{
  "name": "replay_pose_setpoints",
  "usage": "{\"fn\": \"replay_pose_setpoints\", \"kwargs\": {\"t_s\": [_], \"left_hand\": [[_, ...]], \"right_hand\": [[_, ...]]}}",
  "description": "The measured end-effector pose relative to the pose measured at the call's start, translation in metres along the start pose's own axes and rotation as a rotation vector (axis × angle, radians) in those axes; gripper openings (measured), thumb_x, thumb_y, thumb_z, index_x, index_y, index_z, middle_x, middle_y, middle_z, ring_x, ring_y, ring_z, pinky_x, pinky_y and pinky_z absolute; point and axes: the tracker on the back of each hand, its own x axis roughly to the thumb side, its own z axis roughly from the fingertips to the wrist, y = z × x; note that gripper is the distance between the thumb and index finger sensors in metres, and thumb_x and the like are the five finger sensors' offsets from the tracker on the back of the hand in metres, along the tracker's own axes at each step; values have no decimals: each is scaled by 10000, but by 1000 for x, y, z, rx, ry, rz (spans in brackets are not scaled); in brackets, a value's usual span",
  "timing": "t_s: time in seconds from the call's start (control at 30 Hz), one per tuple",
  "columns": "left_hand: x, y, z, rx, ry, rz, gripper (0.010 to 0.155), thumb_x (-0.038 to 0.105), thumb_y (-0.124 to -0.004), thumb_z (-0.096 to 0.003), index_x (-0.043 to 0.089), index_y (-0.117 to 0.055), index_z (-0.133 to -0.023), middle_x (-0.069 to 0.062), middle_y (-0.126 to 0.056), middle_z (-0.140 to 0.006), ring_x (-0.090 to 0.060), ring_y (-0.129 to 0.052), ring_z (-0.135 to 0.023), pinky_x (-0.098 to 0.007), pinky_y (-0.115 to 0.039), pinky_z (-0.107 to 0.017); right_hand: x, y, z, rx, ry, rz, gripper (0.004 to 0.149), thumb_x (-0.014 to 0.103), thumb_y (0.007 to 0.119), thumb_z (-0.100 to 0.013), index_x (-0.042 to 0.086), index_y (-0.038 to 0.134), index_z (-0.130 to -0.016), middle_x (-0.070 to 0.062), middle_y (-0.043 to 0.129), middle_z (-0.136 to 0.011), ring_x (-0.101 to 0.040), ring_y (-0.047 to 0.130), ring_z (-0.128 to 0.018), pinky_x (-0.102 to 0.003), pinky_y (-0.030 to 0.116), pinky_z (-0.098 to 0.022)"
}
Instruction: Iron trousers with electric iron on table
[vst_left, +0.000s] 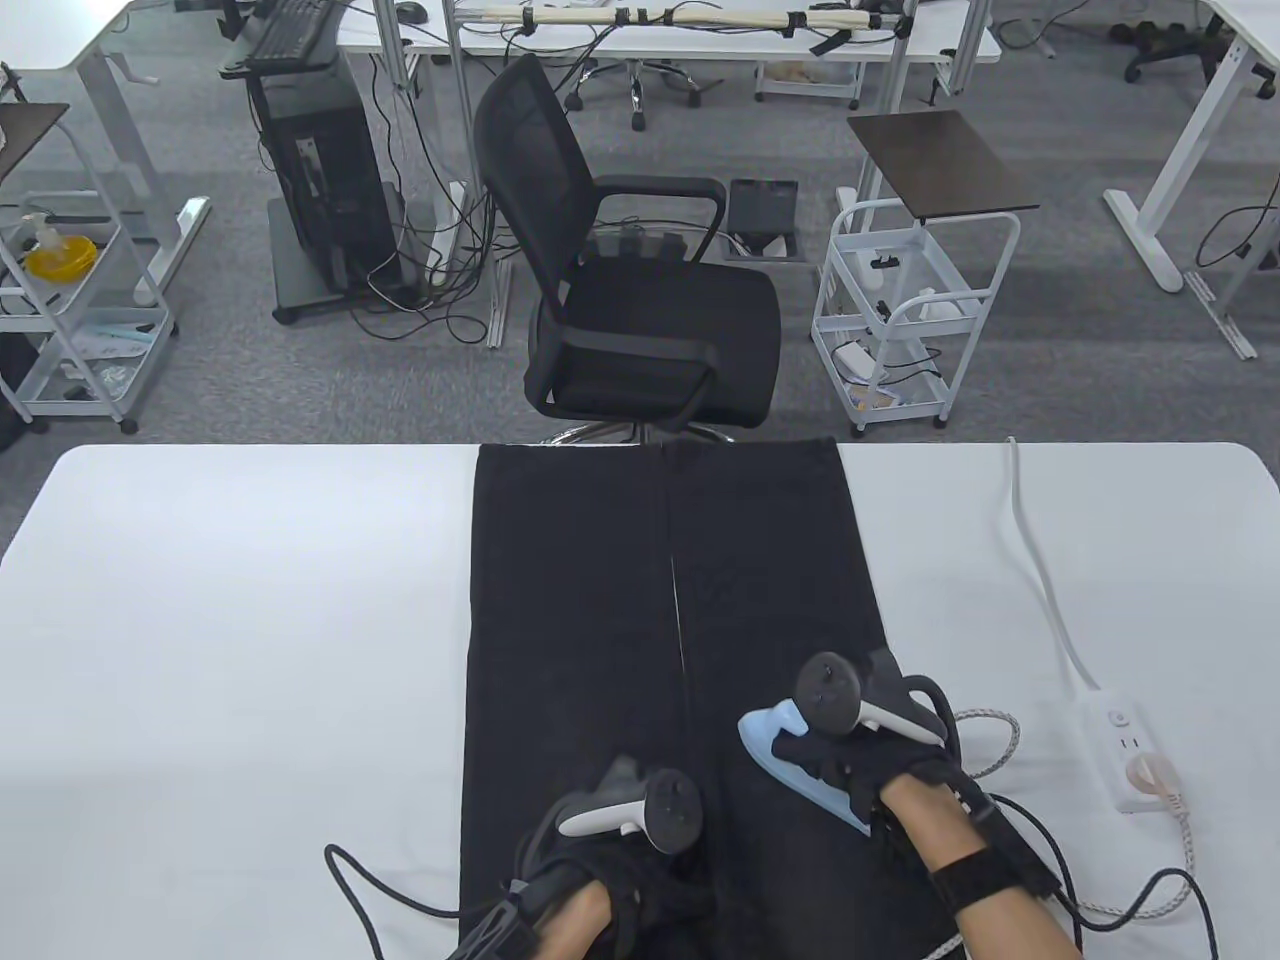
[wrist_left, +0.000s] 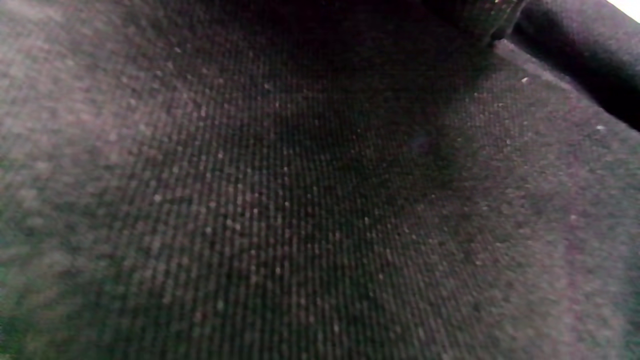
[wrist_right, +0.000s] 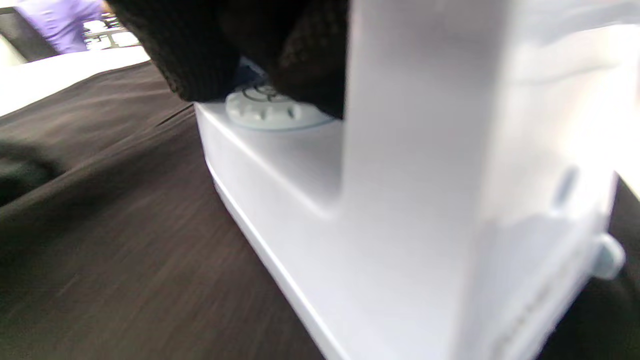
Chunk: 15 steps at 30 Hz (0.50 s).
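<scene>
Right hand (vst_left: 860, 765) grips smooth wedge-shaped iron (vst_left: 790, 755) on ribbed trousers (vst_left: 620, 620).

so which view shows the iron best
The table view: the whole light blue iron sits on the black trousers, gripped by the right hand. The right wrist view shows only a blurred close-up of its body and dial. The left wrist view shows only fabric.

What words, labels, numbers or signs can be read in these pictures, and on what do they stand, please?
None can be read.
The dial on the iron has raised marks, too blurred to read.
The power strip shows a round button mark, no legible text.
</scene>
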Motion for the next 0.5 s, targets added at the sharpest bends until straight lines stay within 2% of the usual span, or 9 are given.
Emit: {"fn": "replay_pose_setpoints", "kwargs": {"t_s": [0.23, 0.37, 0.5], "left_hand": [[0, 0, 0, -2, 0, -2, 1046, 608, -642, -641, 110, 169, -1076, -261, 309, -1021, -555, 267, -878, -831, -21, -524], [1, 0, -1, -1, -1, -2, 1044, 608, -642, -641, 111, 167, -1077, -259, 307, -1022, -553, 266, -880, -830, -21, -526], [1, 0, -1, 0, -3, -2, 1045, 606, -644, -641, 111, 165, -1078, -259, 306, -1024, -552, 264, -881, -828, -22, -527]], "right_hand": [[-18, -20, -53, -22, 175, -59, 539, 505, 802, -568, 76, 686, -873, 96, 909, -464, -75, 973, -293, -455, 897, -356], [-25, -24, -62, -22, 238, -85, 535, 504, 803, -568, 79, 685, -871, 97, 909, -464, -75, 973, -293, -455, 896, -358], [-24, -22, -56, -19, 264, -101, 531, 504, 800, -571, 81, 683, -869, 96, 906, -462, -73, 968, -290, -453, 892, -365]]}}
